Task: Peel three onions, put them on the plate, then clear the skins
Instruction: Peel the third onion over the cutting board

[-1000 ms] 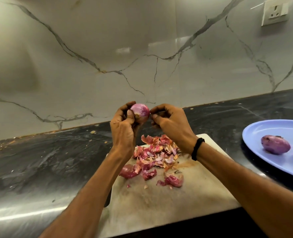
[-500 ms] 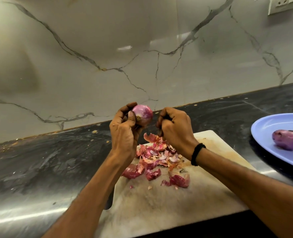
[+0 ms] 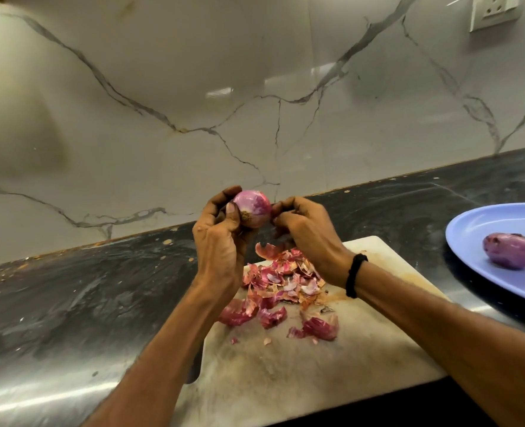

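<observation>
My left hand [image 3: 221,241] grips a pink-purple onion [image 3: 253,208] above the far edge of the pale cutting board [image 3: 286,374], root end facing me. My right hand [image 3: 307,238] has its fingertips pinched against the onion's right side. A heap of reddish onion skins [image 3: 282,282] lies on the board under both hands. A peeled onion [image 3: 512,250] rests on the blue plate [image 3: 470,235] at the right edge of view.
The board lies on a dark stone counter [image 3: 85,303] that runs to a marble-patterned wall. A wall socket [image 3: 495,10] is at the top right. Small scraps dot the counter near the wall.
My right hand pulled away from the onion and down, then came back against its right side. The view shifted left, so only one onion on the plate stays in frame.
</observation>
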